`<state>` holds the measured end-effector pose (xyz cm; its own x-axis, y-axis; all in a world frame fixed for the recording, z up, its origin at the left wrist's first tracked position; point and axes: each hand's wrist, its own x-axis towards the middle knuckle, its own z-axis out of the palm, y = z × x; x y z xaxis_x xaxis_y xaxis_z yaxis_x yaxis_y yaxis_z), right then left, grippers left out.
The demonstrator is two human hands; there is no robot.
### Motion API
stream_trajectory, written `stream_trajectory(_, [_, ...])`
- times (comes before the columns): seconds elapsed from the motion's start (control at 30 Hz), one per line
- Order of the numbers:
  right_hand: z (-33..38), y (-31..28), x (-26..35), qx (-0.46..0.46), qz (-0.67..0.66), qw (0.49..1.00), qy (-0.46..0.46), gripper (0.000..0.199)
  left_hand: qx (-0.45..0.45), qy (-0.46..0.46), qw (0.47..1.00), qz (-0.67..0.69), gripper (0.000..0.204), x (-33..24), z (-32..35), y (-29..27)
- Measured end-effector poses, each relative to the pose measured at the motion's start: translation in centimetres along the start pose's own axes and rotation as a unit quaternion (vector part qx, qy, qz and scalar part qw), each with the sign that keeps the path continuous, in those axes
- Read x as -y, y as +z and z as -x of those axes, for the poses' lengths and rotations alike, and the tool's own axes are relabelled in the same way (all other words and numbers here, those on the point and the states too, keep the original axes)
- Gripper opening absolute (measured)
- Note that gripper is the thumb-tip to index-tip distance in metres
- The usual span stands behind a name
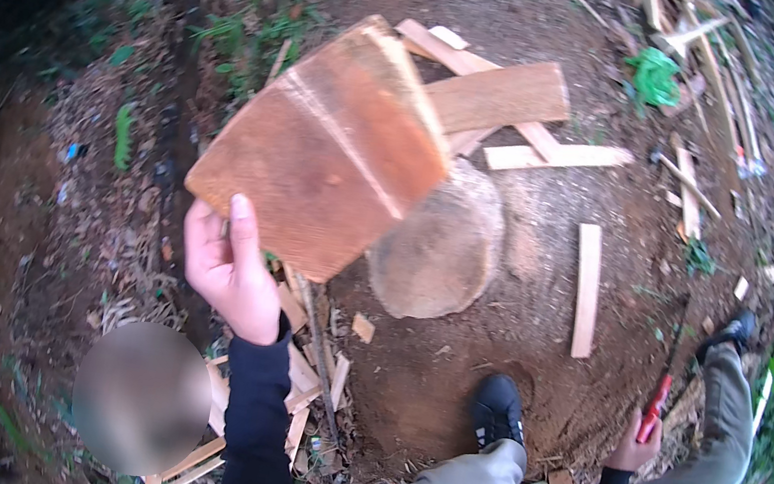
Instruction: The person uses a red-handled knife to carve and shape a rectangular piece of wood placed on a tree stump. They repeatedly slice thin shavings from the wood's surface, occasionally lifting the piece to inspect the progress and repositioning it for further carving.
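My left hand [232,263] held a big flat piece of red-brown wood [330,152] by its near edge. My thumb lay on top, and my other fingers were bent by the edge and partly hidden under it. The wood was up in the air, tilted, with a pale stripe across it. It hid part of the round tree stump [440,256]. I could not tell if the two touched.

My right hand [633,445] was low by my leg. Its fingers were wrapped around the red handle of a tool [656,406], and a long, thin, dark blade pointed away from me.

Past the stump, a wide brown board [500,104] lay across some thin strips. A pale strip [585,292] lay alone on the dirt, right of the stump. Farther right lay a hammer [687,185], and a green bag [654,77] sat beyond it. My dark shoe [500,412] was on the dirt, nearer to me than the stump.
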<state>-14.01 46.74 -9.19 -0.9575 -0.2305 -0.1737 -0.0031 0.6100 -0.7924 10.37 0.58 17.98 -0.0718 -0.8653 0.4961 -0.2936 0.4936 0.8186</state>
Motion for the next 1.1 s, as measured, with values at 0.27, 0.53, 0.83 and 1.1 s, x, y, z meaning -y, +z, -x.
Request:
stream_trajectory(0.27, [0.0, 0.3, 1.5, -0.001, -0.002, 1.000, -0.027, 0.022, 0.096, -0.168, 0.963, 0.185, 0.027, 1.0, 0.9, -1.2])
stream_trajectory(0.53, [-0.1, -0.1, 0.2, -0.019, 0.012, 0.999, -0.031, 0.021, 0.222, 0.231, 0.944, -0.075, 0.024, 2.1, 4.3, -0.4])
stream_trajectory(0.83, [0.0, -0.4, 1.4, -0.015, 0.025, 1.000, 0.011, 0.021, 0.399, 0.302, 0.848, -0.175, 0.041, 5.5, 10.4, -1.5])
stream_trajectory(1.1, [0.2, -0.2, 1.0, -0.007, 0.003, 0.999, 0.041, 0.021, 0.406, 0.312, 0.841, -0.175, 0.042, 5.5, 10.1, -1.3])
